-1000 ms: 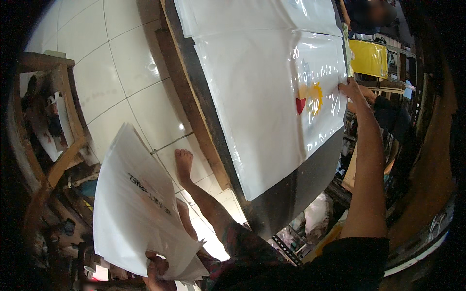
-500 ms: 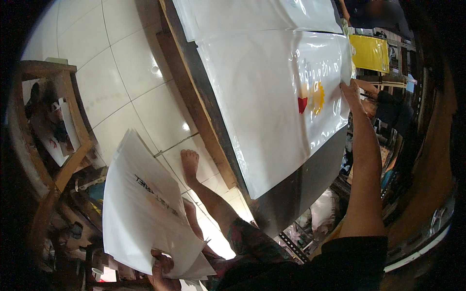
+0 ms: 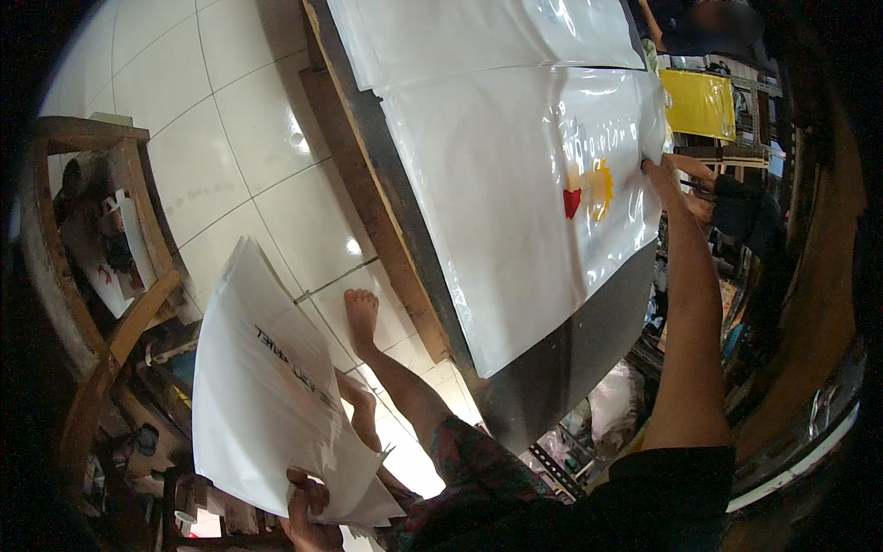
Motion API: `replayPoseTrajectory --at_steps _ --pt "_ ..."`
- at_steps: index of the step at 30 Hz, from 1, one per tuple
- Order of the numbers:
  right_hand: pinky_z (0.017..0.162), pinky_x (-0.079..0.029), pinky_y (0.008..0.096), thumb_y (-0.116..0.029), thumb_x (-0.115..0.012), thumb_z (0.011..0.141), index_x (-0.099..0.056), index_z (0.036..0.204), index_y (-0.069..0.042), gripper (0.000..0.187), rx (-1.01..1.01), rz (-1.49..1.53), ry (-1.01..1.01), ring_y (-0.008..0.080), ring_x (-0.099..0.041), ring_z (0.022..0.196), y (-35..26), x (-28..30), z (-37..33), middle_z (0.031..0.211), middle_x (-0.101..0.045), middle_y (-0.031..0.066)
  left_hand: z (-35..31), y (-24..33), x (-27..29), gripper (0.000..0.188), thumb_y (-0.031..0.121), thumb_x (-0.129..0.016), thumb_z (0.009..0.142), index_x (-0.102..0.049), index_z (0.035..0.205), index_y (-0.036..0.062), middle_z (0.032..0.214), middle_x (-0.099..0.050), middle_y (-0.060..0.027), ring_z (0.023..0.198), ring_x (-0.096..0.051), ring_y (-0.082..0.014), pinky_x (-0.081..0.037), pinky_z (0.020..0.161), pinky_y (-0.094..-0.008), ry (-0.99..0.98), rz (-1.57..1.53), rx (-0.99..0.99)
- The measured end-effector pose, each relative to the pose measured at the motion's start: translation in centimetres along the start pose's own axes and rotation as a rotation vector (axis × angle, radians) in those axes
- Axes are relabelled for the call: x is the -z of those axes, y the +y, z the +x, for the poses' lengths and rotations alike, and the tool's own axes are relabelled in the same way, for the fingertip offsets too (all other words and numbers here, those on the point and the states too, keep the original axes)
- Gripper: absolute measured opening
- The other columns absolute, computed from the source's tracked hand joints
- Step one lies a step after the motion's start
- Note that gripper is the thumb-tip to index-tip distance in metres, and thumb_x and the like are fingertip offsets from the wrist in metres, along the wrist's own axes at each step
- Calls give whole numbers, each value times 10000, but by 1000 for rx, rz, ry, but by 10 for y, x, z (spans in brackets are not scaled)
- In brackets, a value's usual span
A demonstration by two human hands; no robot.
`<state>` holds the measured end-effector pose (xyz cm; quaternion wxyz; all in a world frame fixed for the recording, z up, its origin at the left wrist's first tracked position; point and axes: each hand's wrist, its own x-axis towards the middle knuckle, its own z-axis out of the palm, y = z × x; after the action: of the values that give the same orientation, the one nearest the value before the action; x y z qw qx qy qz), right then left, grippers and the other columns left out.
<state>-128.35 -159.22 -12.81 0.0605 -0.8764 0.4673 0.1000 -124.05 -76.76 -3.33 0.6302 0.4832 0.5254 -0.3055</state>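
Observation:
At the lower left, my left hand [image 3: 308, 506] is closed around the bottom edge of a stack of white sheets [image 3: 262, 396] with dark print. The sheets hang over the floor beside my legs, slightly bowed. My right arm reaches forward to the table, where my right hand [image 3: 662, 175] grips the right edge of a glossy white plastic sheet [image 3: 487, 202]; its fingertips are partly hidden. That plastic sheet lies flat and carries a red and yellow print. Another white plastic sheet [image 3: 487, 32] lies beyond it.
The dark tabletop [image 3: 561, 386] has a wooden side edge. A wooden frame [image 3: 138, 322] stands at the left on the tiled floor [image 3: 221, 156]. At the right are a yellow sheet [image 3: 699, 103], cluttered shelving and other people, one with a dark sleeve [image 3: 747, 202].
My right hand has shifted slightly down along the plastic sheet's edge. The stack in my left hand has tilted a little; otherwise the scene is nearly the same.

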Motion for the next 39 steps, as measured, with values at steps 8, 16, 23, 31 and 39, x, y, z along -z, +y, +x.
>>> replayPoseTrajectory --at_steps 8,16,23,31,39 --pt "937 -464 521 -368 -630 864 -489 1264 4 564 6 -116 278 470 -588 1114 -37 -6 -46 1192 -607 293 1 -13 18 402 239 -604 850 -575 1187 21 835 -566 -8 742 -515 -127 -423 689 -302 168 83 -100" --pt "892 -479 494 -357 -639 827 -559 1195 5 522 -58 -81 472 432 -624 1061 -68 7 -89 1127 -648 254 6 0 24 437 231 -592 847 -571 1196 -31 849 -537 -24 772 -499 -127 -372 685 -257 -172 99 -120" --pt "907 -494 498 -304 -656 816 -593 1162 36 489 29 -66 240 473 -613 1040 -125 22 -147 1087 -643 293 -5 8 19 351 138 -625 804 -588 1121 -10 784 -521 -9 665 -427 -105 -353 634 -250 -46 35 -1" --pt "938 -487 492 -159 -690 801 -533 1242 61 518 49 172 36 454 -615 1071 -247 68 -323 1120 -618 324 -42 40 -16 196 112 -613 874 -576 1042 20 782 -485 -14 633 -390 -99 -319 580 -261 -329 144 -117" --pt "915 -471 338 -26 -609 775 -477 1304 51 550 163 814 -260 231 -609 1058 -322 144 -451 1126 -641 167 -95 41 -27 187 68 -630 876 -581 1051 24 880 -571 -27 704 -504 -98 -356 553 -218 -368 174 -107"
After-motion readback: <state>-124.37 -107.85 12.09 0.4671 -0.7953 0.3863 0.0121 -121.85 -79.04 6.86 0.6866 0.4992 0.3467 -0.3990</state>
